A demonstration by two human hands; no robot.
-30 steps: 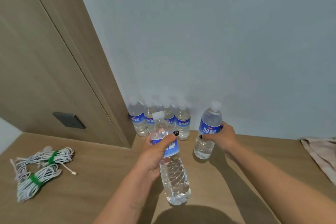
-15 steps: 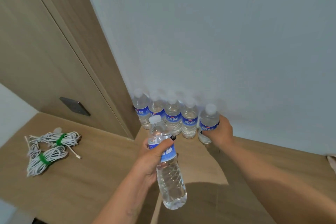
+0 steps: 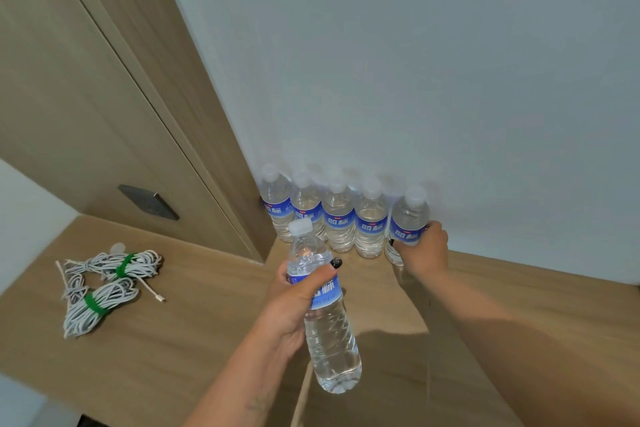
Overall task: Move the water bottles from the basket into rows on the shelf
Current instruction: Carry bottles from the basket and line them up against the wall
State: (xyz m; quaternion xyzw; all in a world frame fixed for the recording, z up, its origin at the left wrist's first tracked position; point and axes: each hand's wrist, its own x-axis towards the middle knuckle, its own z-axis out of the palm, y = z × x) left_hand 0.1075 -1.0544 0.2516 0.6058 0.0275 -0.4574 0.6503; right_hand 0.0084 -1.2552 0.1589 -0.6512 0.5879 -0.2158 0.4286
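Several clear water bottles (image 3: 338,218) with blue labels and white caps stand in a row against the white wall on the wooden shelf (image 3: 485,288). My right hand (image 3: 420,251) grips the rightmost bottle (image 3: 408,218) of that row, upright at the row's right end. My left hand (image 3: 298,298) holds another bottle (image 3: 329,333) by its label, nearer to me and above the shelf, tilted slightly. The basket is out of view.
Two coiled white cables (image 3: 100,288) with green ties lie on the lower wooden surface at the left. A wooden panel with a dark wall socket (image 3: 148,207) rises at the left of the row. Bare shelf extends to the right of the bottles.
My right hand has carried its bottle back to the wall and set it at the right end of the row. My left hand still holds its bottle in much the same place.
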